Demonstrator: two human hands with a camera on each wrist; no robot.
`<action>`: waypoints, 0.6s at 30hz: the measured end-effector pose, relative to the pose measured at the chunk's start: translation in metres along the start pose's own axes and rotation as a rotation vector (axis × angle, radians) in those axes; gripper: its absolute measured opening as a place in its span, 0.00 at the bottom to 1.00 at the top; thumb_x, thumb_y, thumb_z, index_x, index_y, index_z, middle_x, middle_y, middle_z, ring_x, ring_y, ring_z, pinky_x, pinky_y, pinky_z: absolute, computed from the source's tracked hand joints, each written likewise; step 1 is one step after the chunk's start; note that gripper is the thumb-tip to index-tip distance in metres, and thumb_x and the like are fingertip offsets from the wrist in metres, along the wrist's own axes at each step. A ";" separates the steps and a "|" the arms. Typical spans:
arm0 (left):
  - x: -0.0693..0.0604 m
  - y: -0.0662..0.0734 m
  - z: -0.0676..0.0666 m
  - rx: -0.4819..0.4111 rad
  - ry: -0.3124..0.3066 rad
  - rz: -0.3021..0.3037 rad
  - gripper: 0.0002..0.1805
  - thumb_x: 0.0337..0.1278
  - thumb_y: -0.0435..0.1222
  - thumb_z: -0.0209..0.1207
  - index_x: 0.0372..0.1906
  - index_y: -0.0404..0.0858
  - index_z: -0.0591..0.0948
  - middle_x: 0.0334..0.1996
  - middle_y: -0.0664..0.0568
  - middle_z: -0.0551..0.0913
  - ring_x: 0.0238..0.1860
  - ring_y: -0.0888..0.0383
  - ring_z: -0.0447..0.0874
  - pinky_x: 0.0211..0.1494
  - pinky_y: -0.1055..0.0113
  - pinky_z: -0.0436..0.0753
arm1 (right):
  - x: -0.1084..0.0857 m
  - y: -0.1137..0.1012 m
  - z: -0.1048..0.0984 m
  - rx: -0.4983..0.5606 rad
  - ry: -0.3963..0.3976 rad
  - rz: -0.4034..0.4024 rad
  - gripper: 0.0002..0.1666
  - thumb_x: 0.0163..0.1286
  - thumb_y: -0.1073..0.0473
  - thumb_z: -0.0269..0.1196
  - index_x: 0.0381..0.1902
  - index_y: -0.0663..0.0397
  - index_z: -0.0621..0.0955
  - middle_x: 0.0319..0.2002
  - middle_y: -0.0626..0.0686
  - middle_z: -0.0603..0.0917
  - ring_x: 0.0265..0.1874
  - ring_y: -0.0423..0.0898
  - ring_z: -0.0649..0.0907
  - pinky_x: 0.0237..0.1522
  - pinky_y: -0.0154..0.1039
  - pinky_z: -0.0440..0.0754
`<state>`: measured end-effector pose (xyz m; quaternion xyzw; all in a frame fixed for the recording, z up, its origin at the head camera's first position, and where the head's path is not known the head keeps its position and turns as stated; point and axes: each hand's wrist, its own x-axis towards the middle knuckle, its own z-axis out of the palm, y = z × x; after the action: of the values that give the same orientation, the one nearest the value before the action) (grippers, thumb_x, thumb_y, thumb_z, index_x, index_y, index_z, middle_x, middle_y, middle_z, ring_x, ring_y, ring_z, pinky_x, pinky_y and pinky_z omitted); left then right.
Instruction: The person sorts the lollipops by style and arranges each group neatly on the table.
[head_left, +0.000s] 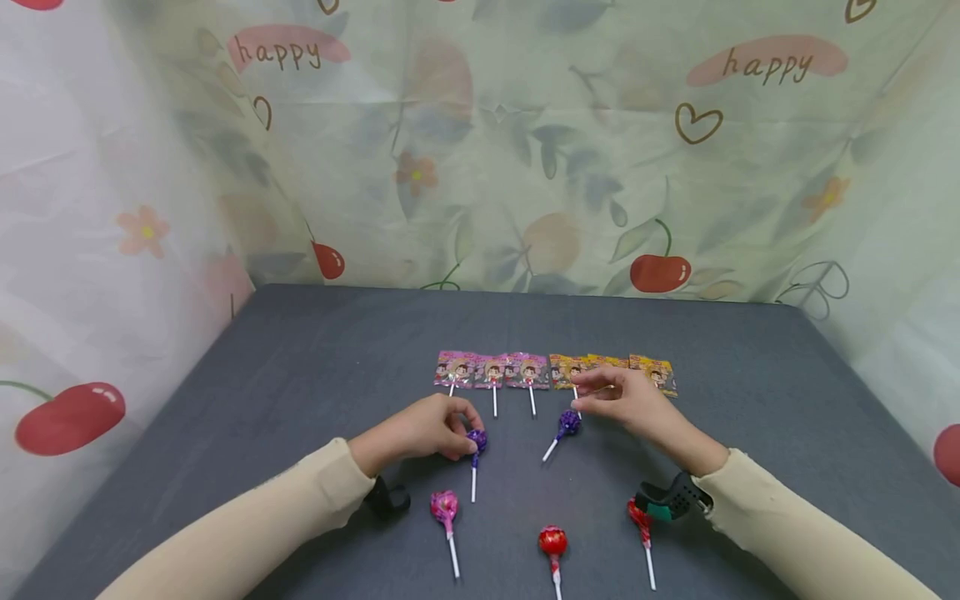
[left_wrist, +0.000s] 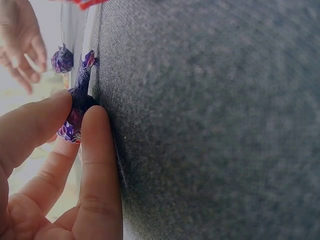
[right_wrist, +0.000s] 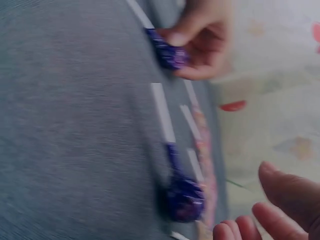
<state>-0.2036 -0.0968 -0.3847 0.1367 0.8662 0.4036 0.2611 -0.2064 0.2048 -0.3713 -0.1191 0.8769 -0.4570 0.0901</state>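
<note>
My left hand (head_left: 429,429) pinches a purple-wrapped ball lollipop (head_left: 478,438) between thumb and fingers; its white stick points toward me. In the left wrist view the fingertips are around the shiny purple wrapper (left_wrist: 70,131). A second purple lollipop (head_left: 570,422) lies on the table to the right, its stick slanting down left. Just beyond it, my right hand (head_left: 626,402) hovers with fingers loosely bent. The right wrist view shows these fingers (right_wrist: 280,220) apart from that lollipop, with nothing between them.
Behind the hands lies a row of flat-wrapped lollipops, pink ones (head_left: 527,369) left and yellow ones (head_left: 660,377) right, partly covered by the right hand. Nearer me are a pink ball lollipop (head_left: 444,506), a red one (head_left: 553,540) and another red one (head_left: 640,517) partly under the right wrist strap.
</note>
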 end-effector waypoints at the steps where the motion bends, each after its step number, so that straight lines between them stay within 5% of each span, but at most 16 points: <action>1: 0.000 0.000 0.000 -0.001 0.000 -0.001 0.09 0.56 0.33 0.66 0.42 0.42 0.81 0.25 0.50 0.80 0.25 0.61 0.79 0.30 0.67 0.77 | 0.001 0.001 0.003 -0.009 -0.021 -0.006 0.26 0.63 0.56 0.68 0.55 0.66 0.79 0.49 0.63 0.82 0.43 0.51 0.84 0.42 0.42 0.81; 18: -0.001 0.000 0.000 -0.002 -0.004 0.000 0.09 0.56 0.33 0.66 0.42 0.41 0.81 0.25 0.50 0.80 0.25 0.61 0.78 0.30 0.67 0.77 | 0.007 0.001 0.018 -0.237 -0.092 0.022 0.15 0.57 0.62 0.72 0.43 0.60 0.85 0.34 0.51 0.85 0.28 0.40 0.79 0.30 0.36 0.76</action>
<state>-0.2031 -0.0968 -0.3844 0.1375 0.8653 0.4041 0.2629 -0.2087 0.1894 -0.3828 -0.1402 0.9209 -0.3430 0.1205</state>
